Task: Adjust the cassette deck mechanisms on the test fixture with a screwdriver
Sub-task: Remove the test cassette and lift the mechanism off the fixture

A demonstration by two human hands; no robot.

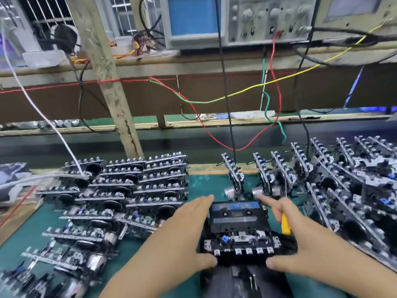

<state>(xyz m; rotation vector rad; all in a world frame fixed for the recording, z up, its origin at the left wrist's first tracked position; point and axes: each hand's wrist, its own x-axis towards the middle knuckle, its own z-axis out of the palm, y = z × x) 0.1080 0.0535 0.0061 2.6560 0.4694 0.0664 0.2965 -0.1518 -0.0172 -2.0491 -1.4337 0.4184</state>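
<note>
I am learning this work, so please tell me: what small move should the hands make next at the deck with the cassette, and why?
Probably bring the screwdriver tip down to the deck mechanism. The right hand holds its yellow handle tucked in the palm, not yet aimed, while both thumbs sit at the deck's front edge and the left hand lies along its side beside the cassette.

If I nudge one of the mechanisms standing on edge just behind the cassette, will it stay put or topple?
Likely to topple: the upright mechanism stands on a thin edge, tall and narrow. The silver motor low on its side probably makes it lopsided. Its neighbour stands close beside it, so a fall could knock that one too. Exposed small parts look fragile; support it while moving.
</note>
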